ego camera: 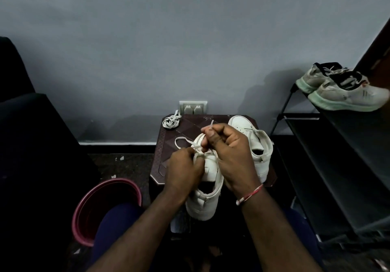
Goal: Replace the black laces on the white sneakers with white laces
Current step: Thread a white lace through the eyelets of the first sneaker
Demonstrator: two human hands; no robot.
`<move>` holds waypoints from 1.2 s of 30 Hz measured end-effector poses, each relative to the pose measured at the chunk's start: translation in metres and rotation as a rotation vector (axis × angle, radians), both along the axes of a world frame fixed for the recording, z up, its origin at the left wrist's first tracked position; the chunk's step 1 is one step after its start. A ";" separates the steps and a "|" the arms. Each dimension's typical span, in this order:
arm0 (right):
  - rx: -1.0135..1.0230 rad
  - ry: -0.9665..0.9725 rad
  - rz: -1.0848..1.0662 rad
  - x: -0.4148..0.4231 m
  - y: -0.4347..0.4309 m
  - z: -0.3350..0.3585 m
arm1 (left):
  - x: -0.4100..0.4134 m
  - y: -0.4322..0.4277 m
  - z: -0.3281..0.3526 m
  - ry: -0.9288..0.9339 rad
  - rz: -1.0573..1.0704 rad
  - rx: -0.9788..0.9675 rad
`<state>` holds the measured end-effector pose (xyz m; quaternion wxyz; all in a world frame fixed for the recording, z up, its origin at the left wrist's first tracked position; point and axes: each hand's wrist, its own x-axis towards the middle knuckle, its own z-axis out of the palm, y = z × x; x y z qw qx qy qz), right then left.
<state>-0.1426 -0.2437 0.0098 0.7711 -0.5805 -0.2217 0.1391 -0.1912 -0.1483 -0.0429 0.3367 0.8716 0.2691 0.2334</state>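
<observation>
One white lace (195, 145), pinched by the right hand (230, 151) and left hand (183, 168), is being threaded into the centre-frame sneaker (207, 206); the next eyelet is probably being sought.

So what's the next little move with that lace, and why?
Probably draw the white lace up through its eyelet. The right hand pinches the tip above the sneaker, the left hand holds the shoe near the eyelets, and slack loops out loose beside the toe, so it looks not yet pulled snug.
</observation>
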 end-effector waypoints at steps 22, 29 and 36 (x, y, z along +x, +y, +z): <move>-1.165 -0.598 -0.311 0.008 0.005 -0.037 | 0.003 0.026 -0.018 -0.140 -0.001 -0.775; -1.164 -0.602 -0.291 0.011 0.010 -0.042 | 0.004 0.025 -0.018 -0.187 -0.023 -0.826; -1.202 -0.596 -0.314 0.011 0.020 -0.045 | 0.000 0.026 -0.020 -0.186 -0.110 -0.775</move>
